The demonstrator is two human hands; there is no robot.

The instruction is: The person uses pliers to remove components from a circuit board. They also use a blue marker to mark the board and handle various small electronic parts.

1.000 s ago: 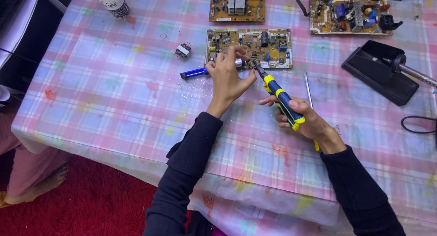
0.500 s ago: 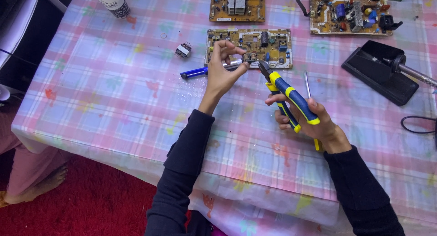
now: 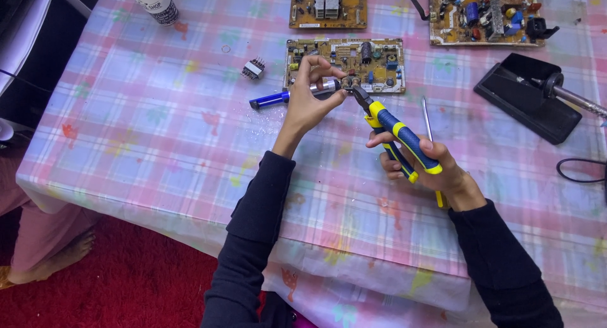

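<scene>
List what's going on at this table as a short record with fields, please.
Left hand: left hand pinches a small dark component
Right hand: right hand holds blue-and-yellow pliers, tips at the component
Under the hands: circuit board on checked tablecloth
Nearby: blue pen-like tool, screwdriver, soldering iron on black stand, two more boards, paper cup

Checked-cloth table (image 3: 158, 151) bears three circuit boards (image 3: 344, 63), blue pen (image 3: 269, 100), soldering stand (image 3: 528, 97), cup (image 3: 153, 0)
</scene>
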